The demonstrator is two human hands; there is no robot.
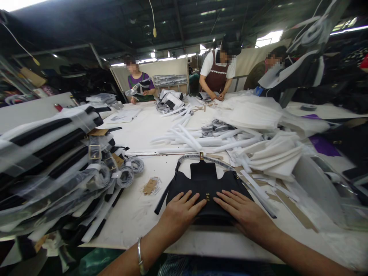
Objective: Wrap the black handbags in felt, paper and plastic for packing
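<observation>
A black handbag [184, 184] lies on the white table near its front edge, its flap tab [203, 171] turned up toward the back. A gold clasp piece [207, 197] shows on its front panel. Plastic wrap covers the strap [188, 156], which arches behind the bag. Flat on the left part of the bag rests my left hand [181, 209], fingers spread. My right hand [244, 210] lies on the right part, its fingers also stretched out. The clasp is between the two hands, and neither hand grips anything.
Wrapped black bags and straps [57, 153] are piled at the left. Brown tags [150, 186] lie left of the handbag. White foam sheets [270, 153] and brown strips [296, 211] lie at the right. Several people stand across the table [129, 134].
</observation>
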